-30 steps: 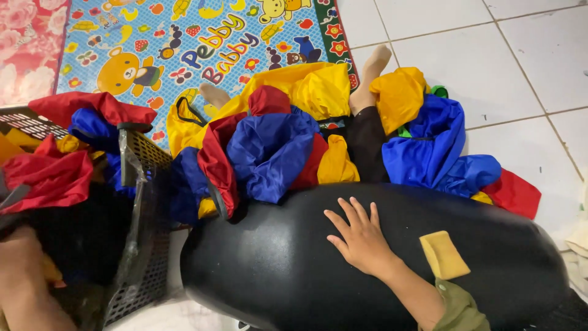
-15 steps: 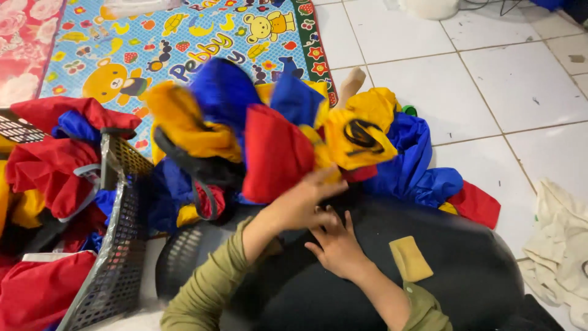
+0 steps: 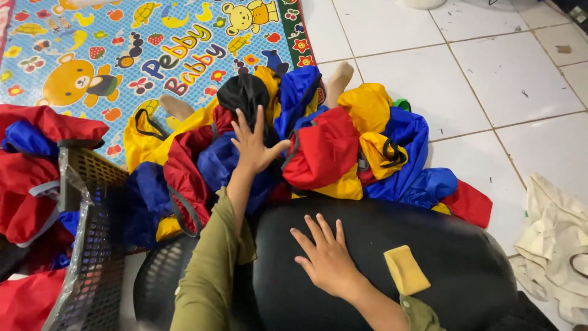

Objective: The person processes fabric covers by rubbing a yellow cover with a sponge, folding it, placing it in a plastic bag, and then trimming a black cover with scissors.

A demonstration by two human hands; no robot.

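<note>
White tiled floor, colourful play mat [image 3: 122,55] beyond my hands.
My left hand [image 3: 254,144] presses, fingers spread, on the garment pile [image 3: 324,147]; my right hand [image 3: 327,257] lies flat, released, on the black bag [image 3: 465,257] below it.

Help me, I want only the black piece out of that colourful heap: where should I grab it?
Pinch the black piece at its bunched crown from above. It sits atop the heap, exposed, just beyond the left hand; its lower edge is tucked under red and blue folds.
</note>
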